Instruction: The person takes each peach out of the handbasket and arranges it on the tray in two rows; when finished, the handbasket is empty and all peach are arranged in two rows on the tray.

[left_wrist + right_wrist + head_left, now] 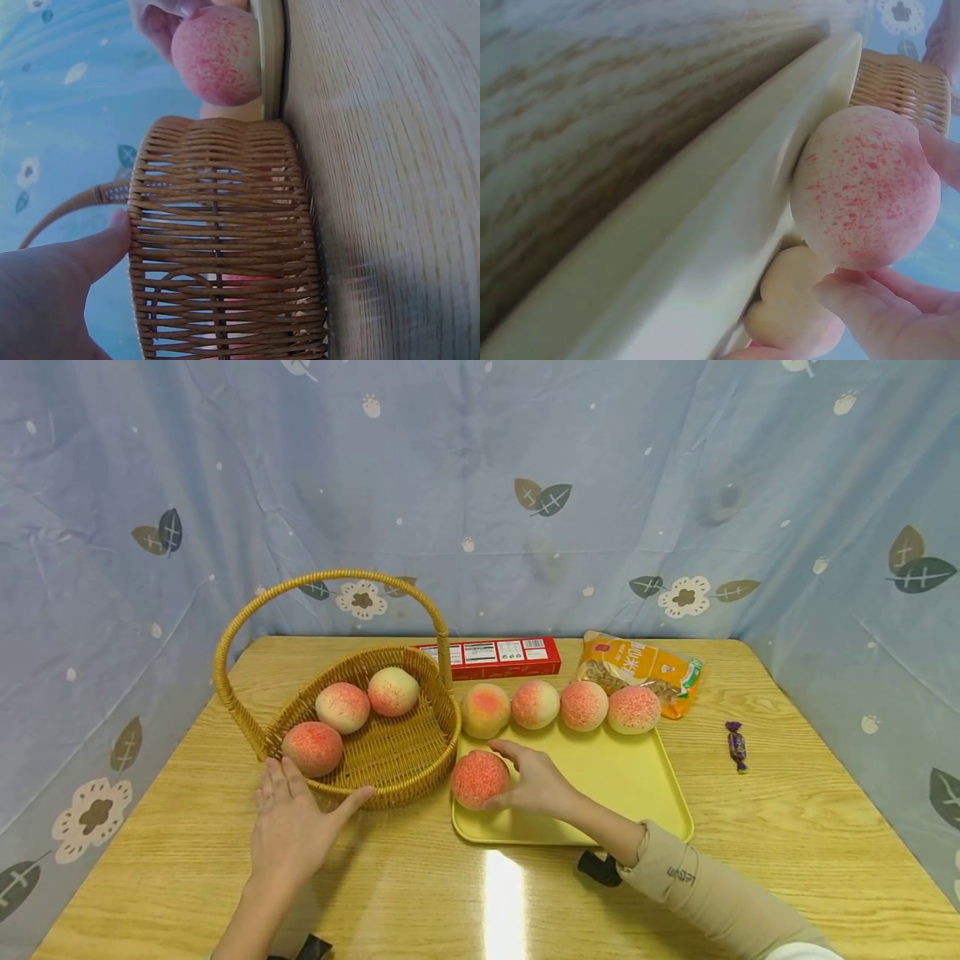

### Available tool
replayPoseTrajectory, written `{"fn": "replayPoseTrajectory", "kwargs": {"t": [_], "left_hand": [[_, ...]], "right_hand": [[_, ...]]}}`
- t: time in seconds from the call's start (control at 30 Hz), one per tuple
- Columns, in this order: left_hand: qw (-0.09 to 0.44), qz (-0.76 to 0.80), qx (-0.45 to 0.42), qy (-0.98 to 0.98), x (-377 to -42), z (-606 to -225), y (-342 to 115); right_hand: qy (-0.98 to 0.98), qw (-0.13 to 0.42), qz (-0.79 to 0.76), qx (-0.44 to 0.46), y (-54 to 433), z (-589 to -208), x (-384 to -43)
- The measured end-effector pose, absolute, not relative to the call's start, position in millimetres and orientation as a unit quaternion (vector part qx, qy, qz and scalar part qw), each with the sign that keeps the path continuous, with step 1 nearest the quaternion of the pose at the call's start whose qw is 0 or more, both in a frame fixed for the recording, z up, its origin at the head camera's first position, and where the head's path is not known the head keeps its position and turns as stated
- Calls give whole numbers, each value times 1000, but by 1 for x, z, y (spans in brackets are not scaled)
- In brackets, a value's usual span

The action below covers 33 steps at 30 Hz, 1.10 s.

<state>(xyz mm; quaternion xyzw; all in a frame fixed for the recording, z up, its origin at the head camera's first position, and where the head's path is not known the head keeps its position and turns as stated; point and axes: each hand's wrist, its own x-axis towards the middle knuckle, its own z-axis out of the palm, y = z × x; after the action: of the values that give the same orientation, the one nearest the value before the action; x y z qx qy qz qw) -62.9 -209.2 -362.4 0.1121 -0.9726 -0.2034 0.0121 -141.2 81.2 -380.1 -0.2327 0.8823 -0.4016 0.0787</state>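
Observation:
My right hand [542, 783] holds a pinkish-red peach [478, 780] at the near left corner of the yellow tray [592, 777]. Thumb and fingers lie on opposite sides of that speckled peach [866, 187] in the right wrist view. To the left, my left hand [288, 833] rests at the near rim of a wicker basket [393, 747], fingers extended and thumb spread along the edge. The left wrist view has the thumb [109, 244] touching the rim. Inside the basket sit a red peach [312, 749] and two paler ones, a middle peach [342, 707] and a right peach [393, 692].
Several peaches line the tray's far edge, from a yellowish peach [486, 710] to a pink one [634, 710]. Behind them lie a red box [506, 658] and an orange food bag [637, 664]. A purple-wrapped candy [737, 747] is at right. The basket's tall handle [330, 575] arches up.

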Motion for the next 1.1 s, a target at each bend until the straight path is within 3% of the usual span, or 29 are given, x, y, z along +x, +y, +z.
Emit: {"fn": "replayPoseTrajectory", "kwargs": {"t": [1.1], "left_hand": [[17, -204, 108, -973, -61, -363, -209]], "right_hand": [[869, 87, -419, -249, 79, -362, -144]]}}
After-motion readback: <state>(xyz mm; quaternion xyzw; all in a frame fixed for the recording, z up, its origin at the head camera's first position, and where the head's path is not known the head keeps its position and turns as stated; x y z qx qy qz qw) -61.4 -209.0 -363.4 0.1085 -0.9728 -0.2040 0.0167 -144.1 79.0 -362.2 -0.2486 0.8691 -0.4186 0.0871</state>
